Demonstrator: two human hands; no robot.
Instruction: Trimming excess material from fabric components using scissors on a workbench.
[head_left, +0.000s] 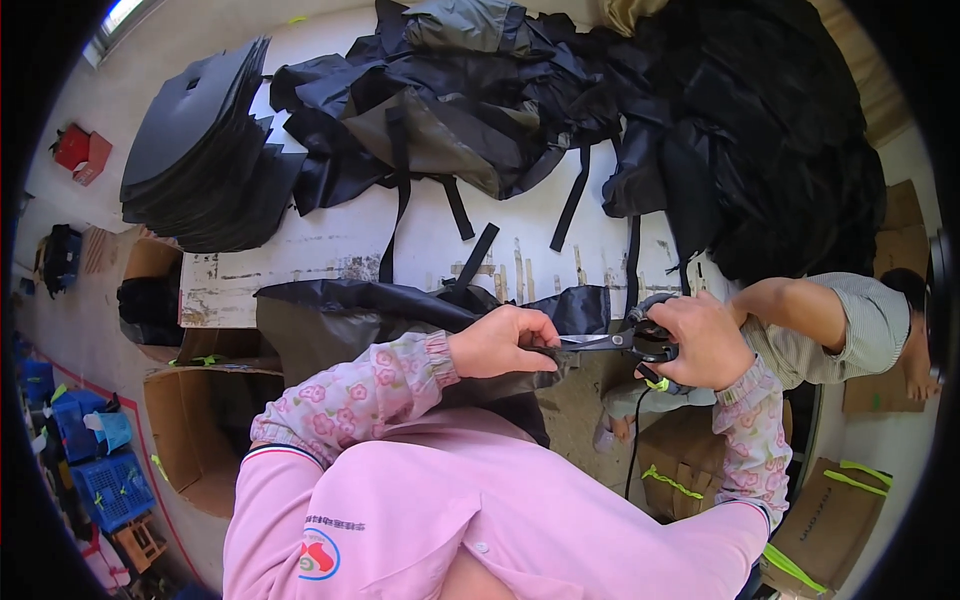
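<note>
My right hand (702,338) is closed round the handles of a pair of black-handled scissors (598,342), whose blades point left. The blade tips reach the fingers of my left hand (503,342), which pinches an edge of a dark, thin fabric piece (335,325). This piece hangs over the near edge of the white table (225,290) and down in front of me. A short black strap (478,255) sticks up from it onto the tabletop. Exactly what lies between the blades is too small to make out.
Black fabric pieces with straps (450,130) heap along the table's far side, with a larger pile (775,130) at right. Stacked dark panels (195,150) stand at far left. Cardboard boxes (195,430) sit below. Close at right is another person's bare arm (800,305).
</note>
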